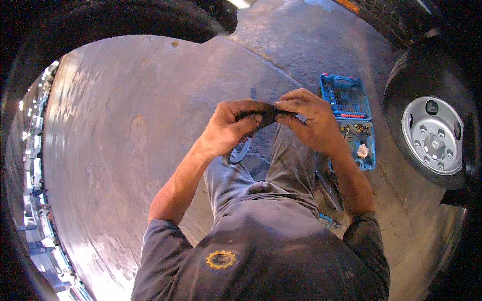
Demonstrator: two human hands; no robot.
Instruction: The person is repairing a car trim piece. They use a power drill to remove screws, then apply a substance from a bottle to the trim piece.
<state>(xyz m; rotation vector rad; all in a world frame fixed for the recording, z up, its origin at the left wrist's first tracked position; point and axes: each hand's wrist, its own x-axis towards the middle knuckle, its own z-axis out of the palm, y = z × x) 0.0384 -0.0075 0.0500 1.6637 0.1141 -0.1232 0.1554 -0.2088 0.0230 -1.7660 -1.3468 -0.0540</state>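
Because the left hand [233,126] and right hand [312,120] pinch a dark piece [266,118] narrowly between their fingers, left of the open blue tool case [346,120], slackening smudged fingertips could drop it to the floor [120,120].

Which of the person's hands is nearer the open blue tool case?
Right. In the picture, the right hand appears close left of the blue tool case; the left hand is farther left.

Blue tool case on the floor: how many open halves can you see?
2. The far half, with a row of slim tools, lies right of the right hand; the near half, with loose small items, adjoins it, partly hidden by the right forearm.
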